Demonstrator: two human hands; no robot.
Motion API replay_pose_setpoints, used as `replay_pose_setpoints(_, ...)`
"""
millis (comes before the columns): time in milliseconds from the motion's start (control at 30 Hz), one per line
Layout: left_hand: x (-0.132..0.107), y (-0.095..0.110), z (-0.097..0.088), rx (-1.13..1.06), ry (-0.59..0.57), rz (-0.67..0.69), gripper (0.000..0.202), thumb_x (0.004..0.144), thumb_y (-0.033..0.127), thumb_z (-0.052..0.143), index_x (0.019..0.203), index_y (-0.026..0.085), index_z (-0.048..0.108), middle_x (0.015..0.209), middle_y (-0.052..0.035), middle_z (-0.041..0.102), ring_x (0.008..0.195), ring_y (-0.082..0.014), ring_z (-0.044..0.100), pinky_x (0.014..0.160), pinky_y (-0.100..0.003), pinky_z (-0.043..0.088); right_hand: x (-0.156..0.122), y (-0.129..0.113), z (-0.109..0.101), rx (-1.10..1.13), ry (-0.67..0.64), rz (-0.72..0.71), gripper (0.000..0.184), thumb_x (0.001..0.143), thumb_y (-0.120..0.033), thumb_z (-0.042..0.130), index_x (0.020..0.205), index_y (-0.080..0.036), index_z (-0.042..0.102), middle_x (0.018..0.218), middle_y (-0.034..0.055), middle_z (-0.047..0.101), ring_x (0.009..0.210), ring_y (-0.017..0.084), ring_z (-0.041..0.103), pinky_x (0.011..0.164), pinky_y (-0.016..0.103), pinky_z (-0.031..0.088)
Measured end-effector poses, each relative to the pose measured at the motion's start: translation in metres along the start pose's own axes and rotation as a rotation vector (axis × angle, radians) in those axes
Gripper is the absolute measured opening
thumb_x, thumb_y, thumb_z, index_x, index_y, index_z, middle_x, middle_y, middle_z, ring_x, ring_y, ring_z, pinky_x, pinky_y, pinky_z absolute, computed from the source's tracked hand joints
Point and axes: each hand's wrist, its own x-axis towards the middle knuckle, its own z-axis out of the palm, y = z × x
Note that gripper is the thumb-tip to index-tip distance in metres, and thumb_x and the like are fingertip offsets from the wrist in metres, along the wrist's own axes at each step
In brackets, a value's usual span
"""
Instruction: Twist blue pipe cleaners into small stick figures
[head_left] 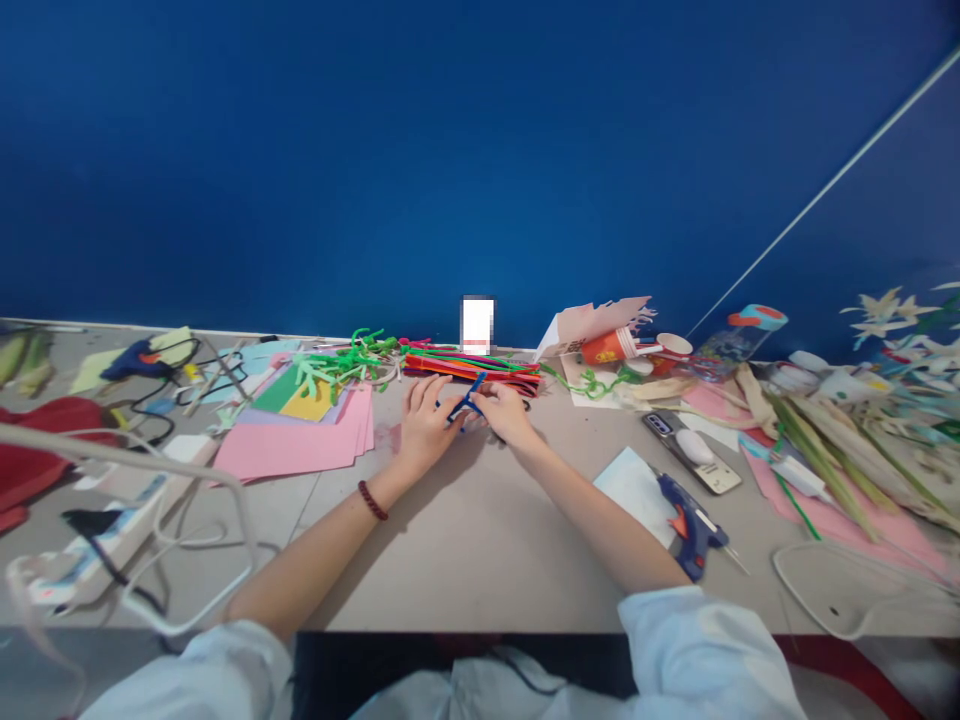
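Note:
Both hands meet over the middle of the table on a blue pipe cleaner (474, 389), which looks bent or crossed over itself. My left hand (427, 425) has its thumb and index finger closed on the blue piece, the other fingers loosely spread. On the opposite side, my right hand (507, 411) pinches it with the fingertips. Short blue ends stick out between the hands; the fingers hide part of the shape. Just behind lies a bundle of red, green and pink pipe cleaners (517, 374). Left of that bundle are bent green pipe cleaners (319, 376).
Pink paper sheets (292, 447) lie on the left, beyond a white power strip (124, 530) with trailing cables. On the right are a blue glue gun (699, 530), a phone (724, 478), red paper cups (606, 347) and dried husks (825, 460). A blue wall (480, 160) bounds the table.

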Motion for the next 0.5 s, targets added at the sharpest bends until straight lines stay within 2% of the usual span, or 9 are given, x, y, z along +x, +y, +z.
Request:
replay_pose_setpoints(167, -0.002, -0.004, 0.002, 0.028, -0.046, 0.057, 0.018, 0.084, 0.022, 0.052, 0.095, 0.024, 0.067, 0.097, -0.0074, 0.066, 0.104, -0.0238, 0.054, 0.102, -0.046, 0.027, -0.001, 0.003, 0.001, 0.008, -0.065, 0.002, 0.013, 0.072, -0.027, 0.064, 0.075, -0.017, 0.057, 0.069, 0.0018, 0.064, 0.048, 0.012, 0.062, 0.038, 0.018, 0.043)
replay_pose_setpoints(300, -0.001, -0.003, 0.0, -0.035, -0.09, 0.04, 0.019, 0.084, 0.021, 0.05, 0.093, 0.023, 0.067, 0.091, -0.0081, 0.066, 0.096, -0.0237, 0.055, 0.096, -0.044, 0.032, 0.004, 0.011, -0.001, -0.051, -0.106, -0.102, 0.016, 0.073, -0.032, 0.063, 0.075, -0.017, 0.056, 0.062, -0.0003, 0.06, 0.051, 0.012, 0.06, 0.043, 0.02, 0.044)
replay_pose_setpoints(400, 0.003, -0.003, 0.0, -0.189, -0.127, -0.061, 0.018, 0.084, 0.024, 0.05, 0.084, 0.02, 0.067, 0.087, -0.0089, 0.065, 0.09, -0.0235, 0.054, 0.086, -0.041, 0.038, 0.008, 0.016, -0.002, -0.157, -0.13, -0.258, 0.013, 0.076, -0.031, 0.058, 0.076, -0.018, 0.054, 0.07, 0.0004, 0.061, 0.06, 0.013, 0.061, 0.056, 0.025, 0.048)
replay_pose_setpoints(500, 0.007, -0.004, 0.002, -0.499, -0.185, -0.231, 0.02, 0.083, 0.03, 0.051, 0.079, 0.019, 0.067, 0.086, -0.0081, 0.065, 0.087, -0.0221, 0.056, 0.08, -0.036, 0.041, 0.01, 0.014, -0.006, -0.259, -0.135, -0.397, 0.011, 0.078, -0.029, 0.053, 0.075, -0.02, 0.051, 0.075, 0.0017, 0.059, 0.07, 0.015, 0.059, 0.065, 0.028, 0.047)
